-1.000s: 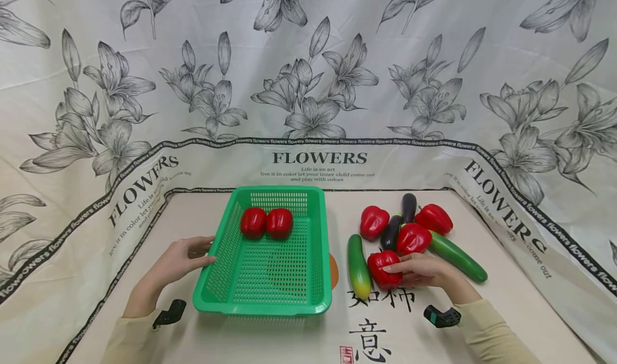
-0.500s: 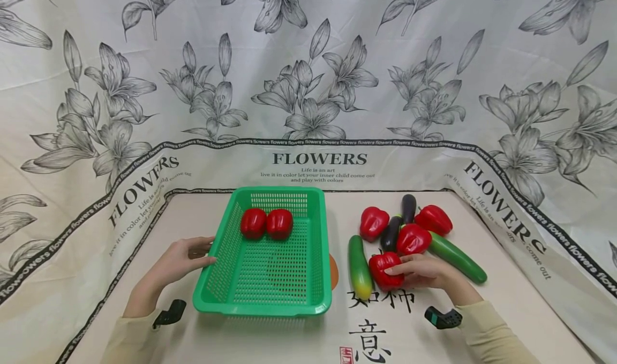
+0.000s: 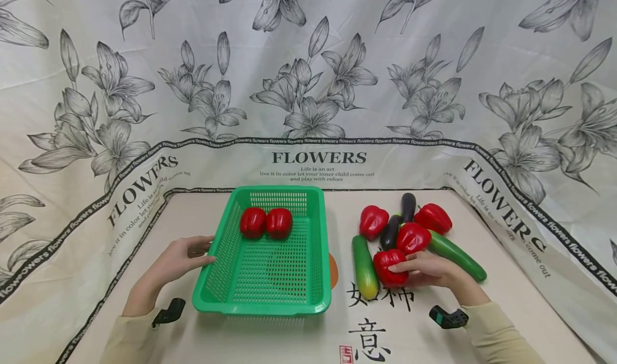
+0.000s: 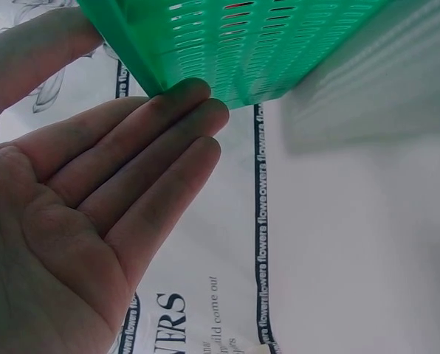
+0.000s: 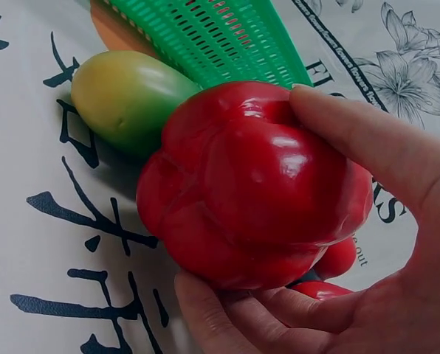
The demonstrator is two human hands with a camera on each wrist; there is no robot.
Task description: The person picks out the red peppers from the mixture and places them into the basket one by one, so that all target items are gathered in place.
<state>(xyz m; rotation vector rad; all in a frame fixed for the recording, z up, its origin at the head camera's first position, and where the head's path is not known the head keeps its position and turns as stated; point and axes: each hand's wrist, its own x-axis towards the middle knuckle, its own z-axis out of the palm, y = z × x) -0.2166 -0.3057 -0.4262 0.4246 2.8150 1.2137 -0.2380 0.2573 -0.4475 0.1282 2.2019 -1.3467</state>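
Observation:
My right hand grips a shiny red bell pepper, thumb on one side and fingers curled under it in the right wrist view. Close on its left lies a green cucumber with a yellow end. My left hand is at the left side of a green perforated basket. In the left wrist view its fingers are nearly straight, their tips against the basket's outer wall. Two red bell peppers sit side by side inside the basket, toward its far end.
Behind the held pepper, a cluster holds more red bell peppers, two dark eggplants and a long green cucumber. An orange printed circle shows beside the basket. A flower-printed cloth hangs around the table's back and sides.
My right hand and its bell pepper have shifted slightly to the right. The nearby yellow-ended cucumber has also moved a little right. My left hand and the basket stay in place.

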